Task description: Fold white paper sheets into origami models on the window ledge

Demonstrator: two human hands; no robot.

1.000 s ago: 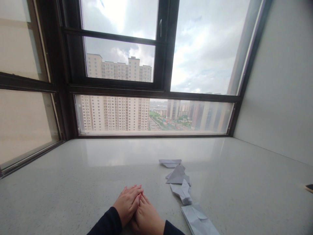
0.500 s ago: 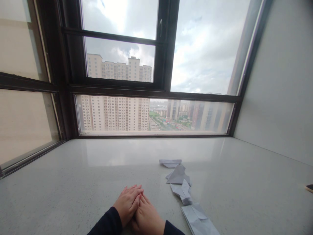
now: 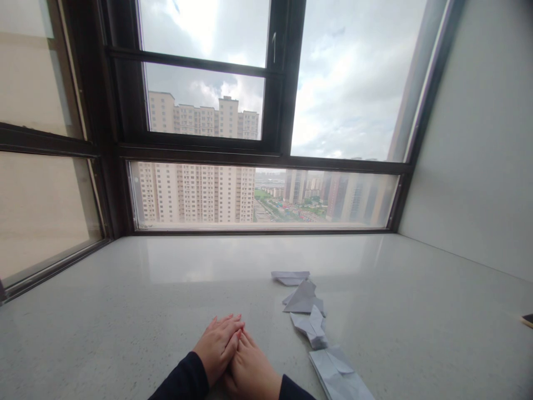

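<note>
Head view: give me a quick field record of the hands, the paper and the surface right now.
left hand: flat, fingers laid over the right hand, holds nothing
right hand: flat on the sill, partly under the left, holds nothing
folded paper pieces: four white ones in a row to the right of the hands, untouched
stone sill: pale, glossy, runs up to the window
window: dark frame, tower blocks and cloudy sky outside
dark object: at the far right edge, cut off

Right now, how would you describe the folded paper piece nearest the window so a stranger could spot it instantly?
Start at the pale stone sill under the big window. A line of white folded papers runs away from the right hand toward the glass. The farthest folded paper ends that line: it lies low and flat, a wide shallow shape, while its nearest neighbour rises to a point.
</note>
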